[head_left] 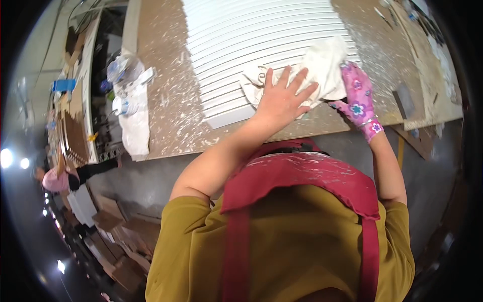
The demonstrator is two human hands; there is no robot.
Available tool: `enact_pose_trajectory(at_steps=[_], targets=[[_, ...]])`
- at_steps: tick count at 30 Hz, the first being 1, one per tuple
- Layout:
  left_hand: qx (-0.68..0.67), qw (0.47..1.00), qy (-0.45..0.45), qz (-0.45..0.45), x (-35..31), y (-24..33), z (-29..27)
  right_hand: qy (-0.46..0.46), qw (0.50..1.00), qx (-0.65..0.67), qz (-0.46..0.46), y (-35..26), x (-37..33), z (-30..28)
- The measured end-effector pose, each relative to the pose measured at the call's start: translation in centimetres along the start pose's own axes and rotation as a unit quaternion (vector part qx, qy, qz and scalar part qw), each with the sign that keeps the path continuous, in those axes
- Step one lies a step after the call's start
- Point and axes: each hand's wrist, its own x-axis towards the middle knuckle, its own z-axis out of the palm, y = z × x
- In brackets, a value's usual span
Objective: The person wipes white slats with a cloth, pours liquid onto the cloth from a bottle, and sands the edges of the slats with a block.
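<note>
A white panel with ridges across it (pixel 261 27) lies on the workbench. A crumpled cream cloth (pixel 326 68) rests over its near right part. My bare left hand (pixel 283 96) presses flat on the panel and cloth, fingers spread. My right hand (pixel 358 95) wears a pink and purple flowered glove. It touches the cloth's right side near the panel's corner, thumb apart from the fingers. The fingertips, at the cloth's edge, are partly hidden.
The brown workbench (pixel 168 108) is speckled with white. On its left lie a white cloth (pixel 136 128), a white bottle (pixel 121 105) and clear plastic (pixel 123 68). A grey block (pixel 403 100) sits at right. Cartons (pixel 108 221) stand on the floor, and a person in pink (pixel 55 179) is far left.
</note>
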Motion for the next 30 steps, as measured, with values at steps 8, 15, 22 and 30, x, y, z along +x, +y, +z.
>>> enact_pose_trajectory(at_steps=[8,15,22,30], targets=[[0.029,0.966,0.047,-0.253,-21.9,-11.7,-2.4,0.060,0.998,0.023,-0.029,-0.2,1.0,1.6],[-0.092,0.959,0.256,-0.077,-3.5,-5.3,-5.8,-0.023,0.987,0.004,-0.157,-2.5,6.6,-0.5],[0.069,0.980,0.092,-0.164,-8.9,-9.2,0.2,-0.077,0.983,0.029,-0.163,-3.0,7.9,-0.2],[-0.278,0.839,0.324,-0.339,-1.3,-13.0,-7.4,-0.088,0.979,0.087,-0.163,-2.1,10.9,-1.4]])
